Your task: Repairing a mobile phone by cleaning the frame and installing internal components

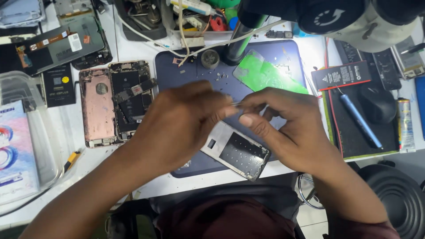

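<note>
Black red-edged package (341, 75) lies beyond right hand (283, 126).

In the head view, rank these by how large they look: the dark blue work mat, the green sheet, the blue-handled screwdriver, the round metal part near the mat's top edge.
1. Dark blue work mat
2. Green sheet
3. Blue-handled screwdriver
4. Round metal part

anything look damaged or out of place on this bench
Left of the dark mat, two opened phones lie with backs off and insides bare. Loose small parts are scattered on the mat above the left hand and right hand.
</note>
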